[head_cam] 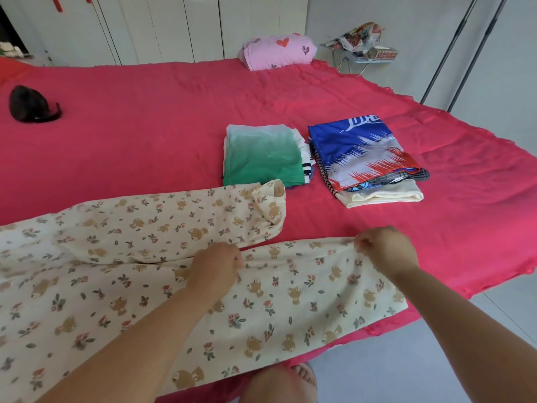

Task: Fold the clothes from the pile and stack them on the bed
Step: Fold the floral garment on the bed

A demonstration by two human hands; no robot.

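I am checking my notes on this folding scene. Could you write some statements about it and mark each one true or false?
1. The left hand and the right hand both grip the cream bear-print garment. True.
2. The bed cover is blue. False: it is pinkish red.
3. A green-topped stack and a blue-topped stack of folded clothes lie side by side beyond the garment. True.
4. The pink heart-print item lies on the green-topped stack. False: it lies apart, at the far edge of the bed.
5. The dark object lies at the right of the bed. False: it lies far left.
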